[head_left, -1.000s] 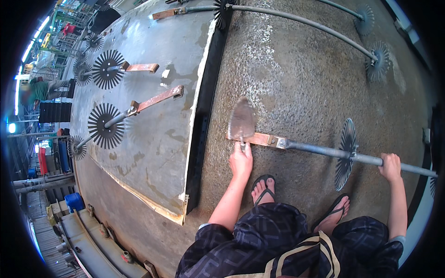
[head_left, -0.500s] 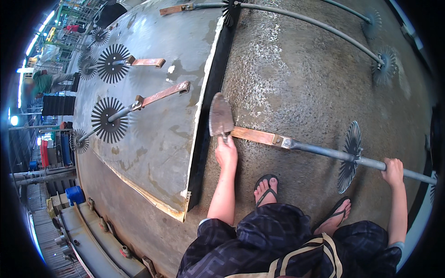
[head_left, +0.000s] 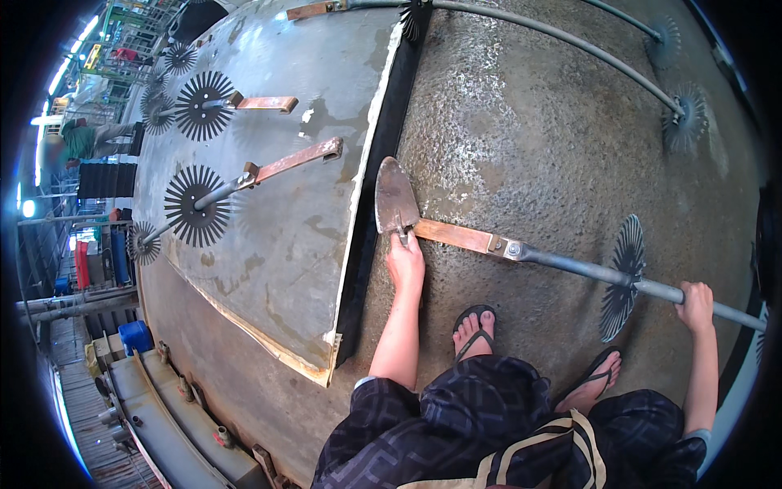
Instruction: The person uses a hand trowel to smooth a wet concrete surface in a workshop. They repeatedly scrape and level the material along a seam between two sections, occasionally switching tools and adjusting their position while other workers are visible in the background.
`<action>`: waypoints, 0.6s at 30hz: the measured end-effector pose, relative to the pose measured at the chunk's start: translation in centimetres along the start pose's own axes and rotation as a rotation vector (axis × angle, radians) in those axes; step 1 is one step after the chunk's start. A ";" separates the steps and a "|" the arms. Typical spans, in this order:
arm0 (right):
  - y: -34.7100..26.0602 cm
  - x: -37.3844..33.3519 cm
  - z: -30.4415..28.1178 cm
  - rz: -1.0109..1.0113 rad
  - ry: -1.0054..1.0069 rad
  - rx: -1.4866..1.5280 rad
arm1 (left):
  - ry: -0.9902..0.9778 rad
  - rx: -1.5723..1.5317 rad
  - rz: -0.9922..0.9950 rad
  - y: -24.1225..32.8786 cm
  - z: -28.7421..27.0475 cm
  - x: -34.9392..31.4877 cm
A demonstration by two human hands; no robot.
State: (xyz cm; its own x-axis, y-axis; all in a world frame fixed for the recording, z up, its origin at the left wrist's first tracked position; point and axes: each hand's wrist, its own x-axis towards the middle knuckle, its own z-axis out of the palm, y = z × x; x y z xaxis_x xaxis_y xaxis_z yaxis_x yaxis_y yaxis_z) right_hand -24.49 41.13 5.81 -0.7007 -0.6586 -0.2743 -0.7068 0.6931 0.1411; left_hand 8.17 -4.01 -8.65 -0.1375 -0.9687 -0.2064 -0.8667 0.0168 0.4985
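My left hand [head_left: 405, 262] is closed round the handle of a trowel [head_left: 397, 196], whose rust-stained pointed blade faces away from me. The blade's lower edge meets or overlaps the end of a flat copper-coloured bar [head_left: 456, 235]. That bar is bolted to a long grey metal rod [head_left: 570, 267], which passes through a black slotted disc [head_left: 624, 279]. Off to the right, my right hand [head_left: 696, 306] grips the rod just beyond the disc. Whether the blade touches the bar or only lies over it, I cannot tell.
A grey sheet [head_left: 277, 220] with a pale torn edge lies left, bordered by a black strip [head_left: 371, 204]. On it are rods with slotted discs [head_left: 198, 205] and copper bars [head_left: 297, 157]. Another long rod [head_left: 562, 45] crosses the far side. A person [head_left: 81, 143] stands far left, near a blue container [head_left: 135, 336].
The view has shifted slightly. The trowel blade has tilted a little and sits closer over the bar's end. Both hands keep their grips.
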 end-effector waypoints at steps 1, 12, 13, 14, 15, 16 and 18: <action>0.2 -0.1 0.2 0.008 -0.013 0.000 | -0.012 0.010 0.009 0.0 0.1 -0.2; 1.2 -0.3 1.4 0.018 -0.062 -0.026 | 0.016 -0.097 0.004 0.1 0.4 -0.3; 1.5 -0.3 1.8 0.016 -0.047 -0.022 | 0.013 -0.096 0.018 0.3 0.4 -0.4; 1.8 -0.3 2.0 0.014 -0.033 -0.017 | 0.010 -0.096 0.032 0.4 0.5 -0.6; 1.9 -0.4 2.1 0.029 -0.071 -0.017 | 0.007 -0.095 0.046 0.4 0.5 -0.8; 1.8 -0.4 2.0 0.043 -0.110 -0.018 | -0.040 -0.022 0.055 0.3 0.5 -1.7; 1.6 -0.3 1.7 0.038 -0.106 -0.020 | -0.015 0.005 0.029 0.1 0.8 -1.8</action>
State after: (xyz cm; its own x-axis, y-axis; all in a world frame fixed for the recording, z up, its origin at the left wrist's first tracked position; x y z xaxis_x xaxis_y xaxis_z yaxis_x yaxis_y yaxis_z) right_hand -25.22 42.92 4.49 -0.7138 -0.5963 -0.3673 -0.6823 0.7105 0.1722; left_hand 7.89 -2.09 -8.93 -0.1695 -0.9640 -0.2050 -0.8647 0.0456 0.5001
